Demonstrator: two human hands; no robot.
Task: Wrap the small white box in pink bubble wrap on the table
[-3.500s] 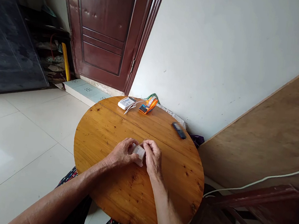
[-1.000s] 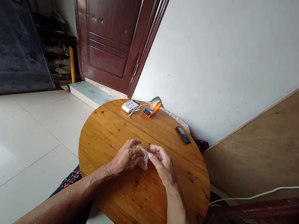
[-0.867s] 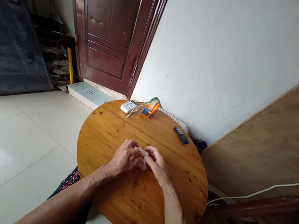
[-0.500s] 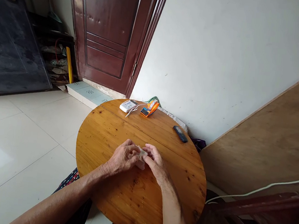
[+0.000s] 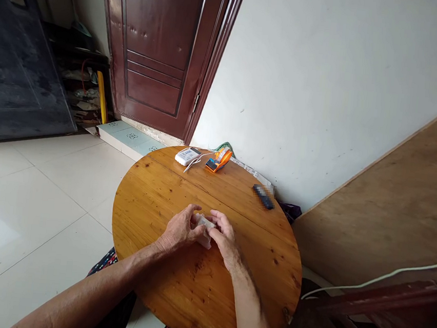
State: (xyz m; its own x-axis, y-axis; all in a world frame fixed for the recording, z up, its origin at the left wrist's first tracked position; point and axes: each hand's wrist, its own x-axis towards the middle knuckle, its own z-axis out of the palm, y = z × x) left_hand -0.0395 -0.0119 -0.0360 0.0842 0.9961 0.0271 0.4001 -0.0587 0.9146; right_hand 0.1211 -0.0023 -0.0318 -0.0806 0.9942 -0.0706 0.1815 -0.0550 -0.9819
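Observation:
Between my hands, over the middle of the round wooden table (image 5: 150, 188), is a small translucent white wrapped packet (image 5: 207, 223); a loose, crumpled flap of it hangs toward me. What is inside the wrapping I cannot make out. My left hand (image 5: 182, 227) holds the packet's left side, thumb pressed on its near face and index finger raised and curved above it. From the right, my right hand (image 5: 225, 239) grips the other end with its thumb in front and curled fingers behind. Part of the packet is hidden by the thumbs and fingers.
Toward the table's far edge lie a white device (image 5: 187, 156) with a white cable and an orange tape dispenser (image 5: 219, 160). A dark, pixelated elongated object (image 5: 263, 196) rests at the right. Behind stand a white wall (image 5: 306, 90) and a dark red door (image 5: 156, 49).
The fingers of my left hand have lifted and spread a little from the packet, so more of its top shows. My right hand has barely moved.

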